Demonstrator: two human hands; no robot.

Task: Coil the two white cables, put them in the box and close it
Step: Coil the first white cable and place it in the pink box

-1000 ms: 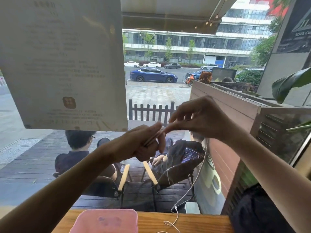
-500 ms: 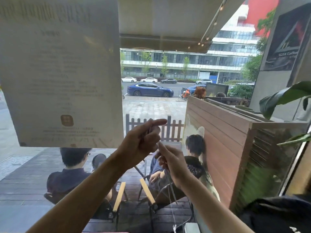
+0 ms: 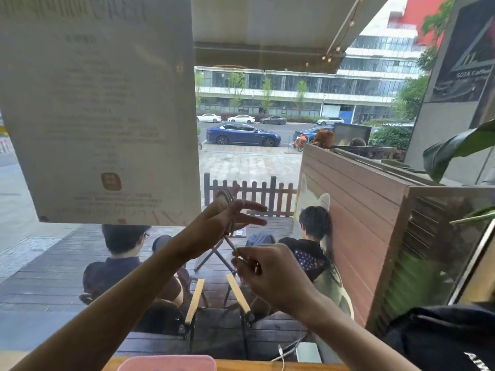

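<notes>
Window view fills the frame, daylight, overcast-soft. Paper notice stuck on the glass at 10 o'clock, print showing through reversed, unreadable. Awning at 12 with a string of small bulbs. Beyond it: street, blue car parked, white cars further back, glass-fronted building. Dark wooden deck at 8, low picket fence centre. Two people seated on folding chairs, backs to camera. Slatted wooden partition at 3, big green leaf above it. Wooden counter edge at 6.
</notes>
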